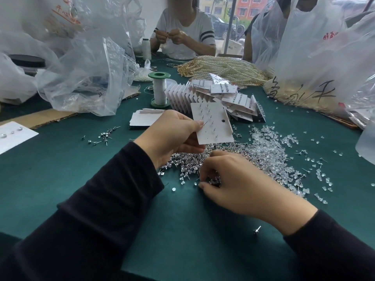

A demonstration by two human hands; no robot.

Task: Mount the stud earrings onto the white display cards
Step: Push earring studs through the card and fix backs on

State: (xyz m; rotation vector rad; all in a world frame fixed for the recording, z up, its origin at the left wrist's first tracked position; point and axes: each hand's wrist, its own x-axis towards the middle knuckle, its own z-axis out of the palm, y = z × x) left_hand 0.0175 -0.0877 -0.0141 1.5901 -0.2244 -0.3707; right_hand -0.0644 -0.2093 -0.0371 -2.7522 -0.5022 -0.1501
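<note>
Across the dark green cloth-covered table [60,179], crumpled clear plastic bags [87,63] rise on the left and white plastic carrier bags [310,47] with red and black writing on the right. Between them, at the far edge, a second person in a white T-shirt [186,31] sits with both hands raised together. In front of that person lies a heap of cream pearl strands [225,69], then a fanned stack of finished white display cards [221,98], and beside it a green-capped spool of white thread [159,88].

Nearer, a glittering pile of silver stud earrings [188,159] spreads under the wearer's hands, merging on the right into a scatter of clear plastic earring backs [284,155].

The left hand [172,132], in a black sleeve, grips the lower left edge of a white rectangular display card [213,122], lifted above the pile and tilted, with posts poking through it in two columns. The right hand [233,183] rests low on the pile, its fingers curled down and pinching among the studs; whether it has one I cannot tell. One lone stud [257,230] lies apart by the right wrist.
</note>
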